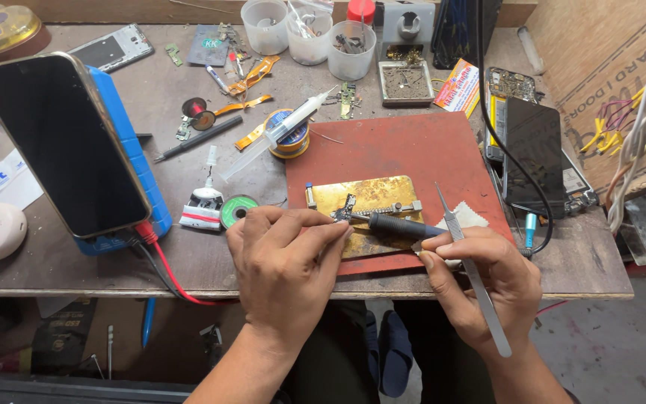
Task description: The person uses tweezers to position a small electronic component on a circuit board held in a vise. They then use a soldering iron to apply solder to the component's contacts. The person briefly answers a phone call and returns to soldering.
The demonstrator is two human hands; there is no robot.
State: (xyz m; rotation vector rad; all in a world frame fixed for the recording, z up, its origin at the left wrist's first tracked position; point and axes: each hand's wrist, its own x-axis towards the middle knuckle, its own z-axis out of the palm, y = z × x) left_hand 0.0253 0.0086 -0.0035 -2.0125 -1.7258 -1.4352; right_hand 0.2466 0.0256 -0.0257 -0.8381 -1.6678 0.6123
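My left hand rests at the left end of a brass-coloured holder plate, its fingertips touching a small circuit board clamped there. My right hand holds a soldering iron with a dark handle, its tip pointing left onto the board. The same hand also grips metal tweezers, which stick up past the fingers and down past the wrist. The plate lies on a red mat.
A phone leans on a blue box with a red cable at the left. Syringe, solder spool, green wick reel, plastic cups and parts litter the back. A dark phone lies right.
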